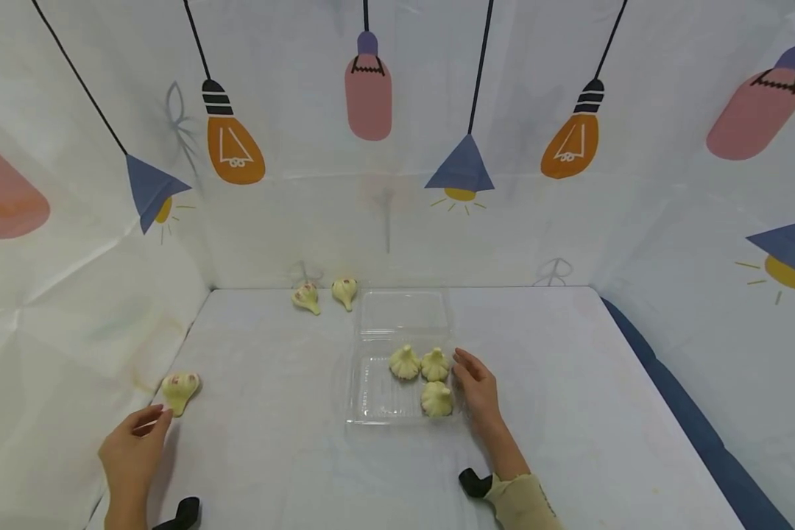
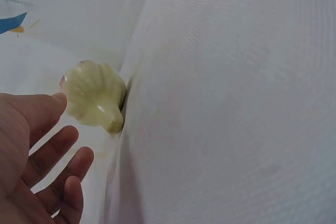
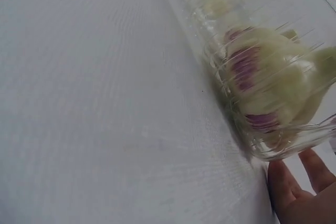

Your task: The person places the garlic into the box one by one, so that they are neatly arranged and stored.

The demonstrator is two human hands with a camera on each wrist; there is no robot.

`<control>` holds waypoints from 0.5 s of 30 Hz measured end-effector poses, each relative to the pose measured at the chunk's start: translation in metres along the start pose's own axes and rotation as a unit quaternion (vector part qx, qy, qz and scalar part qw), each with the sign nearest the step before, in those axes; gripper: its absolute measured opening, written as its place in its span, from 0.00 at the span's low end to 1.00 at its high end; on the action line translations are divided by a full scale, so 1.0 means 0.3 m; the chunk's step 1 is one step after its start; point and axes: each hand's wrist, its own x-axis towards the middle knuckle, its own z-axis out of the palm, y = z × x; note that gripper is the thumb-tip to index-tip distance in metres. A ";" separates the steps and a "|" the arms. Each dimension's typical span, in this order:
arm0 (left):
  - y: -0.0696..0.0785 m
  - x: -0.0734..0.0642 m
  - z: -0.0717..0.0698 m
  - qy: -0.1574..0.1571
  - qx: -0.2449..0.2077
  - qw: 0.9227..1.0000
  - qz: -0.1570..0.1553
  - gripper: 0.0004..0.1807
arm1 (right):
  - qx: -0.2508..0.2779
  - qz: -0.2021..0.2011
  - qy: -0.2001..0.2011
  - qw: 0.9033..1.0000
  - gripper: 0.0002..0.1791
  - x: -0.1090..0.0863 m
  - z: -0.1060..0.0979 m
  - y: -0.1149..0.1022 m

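At the table's left edge lies a garlic bulb [image 1: 180,390], its stalk pointing toward me. My left hand [image 1: 135,449] is right beside that stalk, fingers loosely bent; in the left wrist view the thumb tip overlaps the edge of the bulb [image 2: 94,95] without gripping it. A clear plastic clamshell box [image 1: 374,390] stands open near the middle, holding three garlic bulbs [image 1: 436,399] toward its right side. Beside its right wall is my right hand [image 1: 478,390]. The right wrist view has fingertips [image 3: 281,179] right at the box's wall, near a purple-streaked bulb [image 3: 283,77] inside.
Two more garlic bulbs, one [image 1: 306,297] left of the other [image 1: 344,292], lie at the table's back edge. The box's lid [image 1: 403,313] is folded back toward the wall. White sheeting with printed lamps [image 1: 459,165] surrounds the white table [image 1: 271,456].
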 end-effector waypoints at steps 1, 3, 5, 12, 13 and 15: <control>-0.001 0.004 -0.001 -0.007 0.006 1.000 -0.013 0.17 | 0.002 0.001 -0.001 1.000 0.21 0.001 0.001 -0.001; -0.004 0.012 -0.003 -0.024 0.014 0.999 -0.036 0.20 | 0.008 0.006 -0.002 1.000 0.21 0.002 0.003 -0.005; -0.008 0.019 -0.002 -0.039 0.014 0.998 -0.054 0.23 | 0.013 0.011 0.000 1.000 0.21 0.002 0.004 -0.009; -0.029 0.029 0.009 -0.050 0.017 0.997 -0.061 0.25 | 0.011 0.013 0.009 1.000 0.22 0.003 0.006 -0.013; -0.030 0.030 0.012 -0.049 0.015 0.997 -0.061 0.26 | 0.010 0.012 0.010 1.000 0.22 0.004 0.005 -0.012; -0.031 0.032 0.019 -0.047 0.011 0.997 -0.061 0.26 | 0.010 0.013 0.016 1.000 0.22 0.006 0.002 -0.011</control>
